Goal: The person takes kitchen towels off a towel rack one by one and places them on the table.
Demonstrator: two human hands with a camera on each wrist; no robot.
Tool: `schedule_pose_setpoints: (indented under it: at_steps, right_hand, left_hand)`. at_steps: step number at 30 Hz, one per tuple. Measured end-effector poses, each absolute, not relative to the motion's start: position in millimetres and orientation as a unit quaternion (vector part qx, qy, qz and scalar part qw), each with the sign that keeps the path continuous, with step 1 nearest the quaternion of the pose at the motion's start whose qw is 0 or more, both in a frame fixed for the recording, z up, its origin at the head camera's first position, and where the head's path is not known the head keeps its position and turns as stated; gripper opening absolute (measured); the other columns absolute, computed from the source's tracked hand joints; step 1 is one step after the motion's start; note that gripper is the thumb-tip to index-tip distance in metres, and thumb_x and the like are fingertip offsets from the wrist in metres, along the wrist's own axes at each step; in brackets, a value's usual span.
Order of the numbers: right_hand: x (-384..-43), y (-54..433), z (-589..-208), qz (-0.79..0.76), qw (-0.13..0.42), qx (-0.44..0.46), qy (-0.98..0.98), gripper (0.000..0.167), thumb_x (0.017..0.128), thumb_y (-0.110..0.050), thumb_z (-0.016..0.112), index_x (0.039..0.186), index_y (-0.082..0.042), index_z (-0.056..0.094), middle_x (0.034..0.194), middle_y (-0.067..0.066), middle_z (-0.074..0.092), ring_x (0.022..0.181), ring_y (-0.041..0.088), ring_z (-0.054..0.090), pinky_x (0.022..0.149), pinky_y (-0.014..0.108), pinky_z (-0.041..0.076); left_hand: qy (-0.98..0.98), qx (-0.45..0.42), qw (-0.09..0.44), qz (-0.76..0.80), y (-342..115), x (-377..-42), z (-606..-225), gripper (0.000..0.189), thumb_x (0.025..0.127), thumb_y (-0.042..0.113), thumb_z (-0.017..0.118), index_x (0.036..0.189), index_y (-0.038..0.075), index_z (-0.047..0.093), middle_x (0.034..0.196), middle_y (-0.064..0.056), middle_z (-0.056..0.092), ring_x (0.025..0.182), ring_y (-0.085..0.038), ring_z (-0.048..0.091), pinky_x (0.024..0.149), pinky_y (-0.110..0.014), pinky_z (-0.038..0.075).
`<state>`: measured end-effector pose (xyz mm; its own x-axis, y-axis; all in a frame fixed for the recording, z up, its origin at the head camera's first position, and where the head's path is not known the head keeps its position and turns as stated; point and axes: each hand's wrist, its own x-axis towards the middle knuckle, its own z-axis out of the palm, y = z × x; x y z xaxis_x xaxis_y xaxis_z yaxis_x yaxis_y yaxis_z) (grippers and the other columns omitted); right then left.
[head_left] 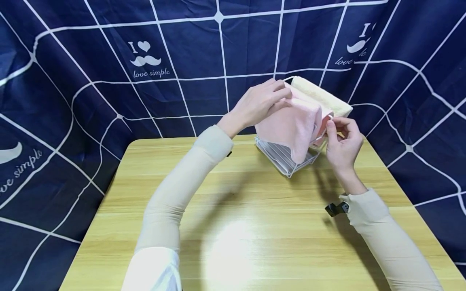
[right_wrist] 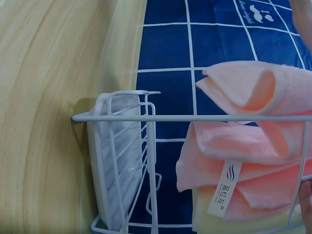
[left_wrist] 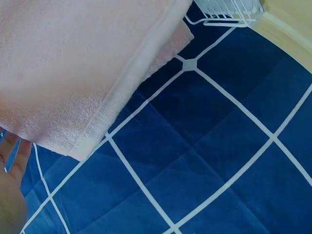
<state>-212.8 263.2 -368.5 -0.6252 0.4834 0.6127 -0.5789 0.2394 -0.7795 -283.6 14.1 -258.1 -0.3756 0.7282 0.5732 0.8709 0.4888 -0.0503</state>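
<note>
A pink towel (head_left: 282, 123) hangs over a white wire rack (head_left: 287, 171) at the back right of the table. My left hand (head_left: 259, 102) holds the towel near its upper left edge; in the left wrist view, fingertips (left_wrist: 22, 158) show at its border. On the other side my right hand (head_left: 344, 141) pinches the rack's upper wire, thumb against index finger. Behind the pink towel hangs a pale yellow towel (head_left: 322, 98). A white label (right_wrist: 224, 187) sticks out from the pink folds in the right wrist view.
A white tray (right_wrist: 117, 161) sits in the bottom of the rack. The rack stands on a wooden table (head_left: 233, 210), near a dark blue curtain (head_left: 189, 48) with white lines. Black devices are strapped at both wrists.
</note>
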Motion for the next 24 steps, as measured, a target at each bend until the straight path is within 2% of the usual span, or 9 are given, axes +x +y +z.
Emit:
schedule_pose_setpoints:
  at_steps: [4,7,9,13,17,24]
  right_hand:
    - [-213.1,264.1,-369.2,0.615,0.429,0.029,-0.661,0.006,0.096,-0.004,0.074,0.099,-0.009,0.074,0.083,-0.015,0.069,0.07,-0.001,0.063,0.057,0.008,0.048]
    - [-213.4,264.8,-369.5,0.61,0.431,0.033,-0.664,0.005,0.096,-0.005,0.073,0.101,-0.004,0.074,0.083,-0.016,0.069,0.07,-0.002,0.063,0.057,0.008,0.048]
    - [-214.1,264.7,-369.7,0.615,0.43,0.03,-0.661,0.006,0.095,-0.004,0.073,0.099,-0.008,0.074,0.082,-0.016,0.068,0.069,-0.001,0.063,0.056,0.008,0.047]
    - [-215.3,264.5,-369.6,0.622,0.429,0.029,-0.654,0.019,0.095,-0.002,0.072,0.095,-0.021,0.073,0.081,-0.014,0.068,0.069,-0.001,0.062,0.055,0.008,0.047]
    - [-214.7,264.1,-368.4,0.623,0.429,0.033,-0.653,0.02,0.095,-0.001,0.071,0.095,-0.021,0.073,0.081,-0.014,0.068,0.068,-0.001,0.063,0.056,0.008,0.048]
    - [-211.9,261.7,-366.6,0.628,0.426,0.024,-0.651,0.02,0.095,0.0,0.07,0.095,-0.019,0.074,0.081,-0.014,0.067,0.069,-0.001,0.062,0.056,0.008,0.047]
  left_hand:
    - [-0.824,-0.48,0.273,-0.128,7.9,-281.5,-255.1,0.027,0.11,0.036,0.055,0.118,0.014,0.07,0.114,-0.004,0.07,0.106,-0.023,0.065,0.089,-0.035,0.057]
    - [-0.825,-0.472,0.281,-0.132,2.6,-279.0,-253.5,0.028,0.109,0.036,0.056,0.117,0.013,0.07,0.111,-0.005,0.07,0.103,-0.024,0.065,0.086,-0.035,0.057]
    - [-0.826,-0.466,0.287,-0.135,-1.2,-276.9,-253.1,0.028,0.109,0.037,0.057,0.116,0.013,0.07,0.108,-0.005,0.069,0.1,-0.024,0.064,0.083,-0.035,0.057]
    - [-0.824,-0.462,0.297,-0.14,-8.4,-272.9,-252.9,0.028,0.109,0.037,0.057,0.114,0.013,0.07,0.103,-0.006,0.068,0.097,-0.024,0.063,0.079,-0.035,0.056]
    - [-0.823,-0.457,0.304,-0.149,-15.7,-270.8,-252.7,0.028,0.108,0.036,0.058,0.113,0.012,0.07,0.104,-0.006,0.069,0.098,-0.024,0.064,0.078,-0.037,0.057]
    - [-0.816,-0.449,0.315,-0.183,-30.5,-269.2,-251.5,0.026,0.107,0.034,0.062,0.11,0.009,0.071,0.108,-0.006,0.071,0.104,-0.023,0.066,0.086,-0.038,0.058]
